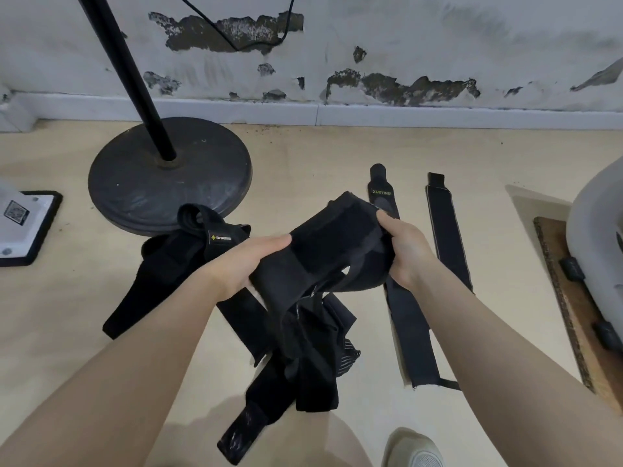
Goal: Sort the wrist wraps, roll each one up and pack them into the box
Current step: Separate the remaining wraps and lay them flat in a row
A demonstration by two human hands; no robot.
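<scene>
Both my hands hold one black wrist wrap up in front of me, above the pale floor. My left hand grips the wrap's left end, thumb stretched along its top edge and the other fingers hidden beneath the fabric. My right hand clutches the right end, fingers curled around it.

Going left to right: a white device with a black rim lies at the far left edge. Next stands a black pole on a round, dark metal base. Touching the front of that base is a tangled pile of black wraps, which spreads under my left wrist and down between my forearms; more straps hang from the wrap I hold. Right of my hands, two long wraps lie flat and side by side: the labelled wrap, then a narrower strap. At the far right sits a brown board with a grey rounded object on it. My pale shoe shows at the bottom edge.
</scene>
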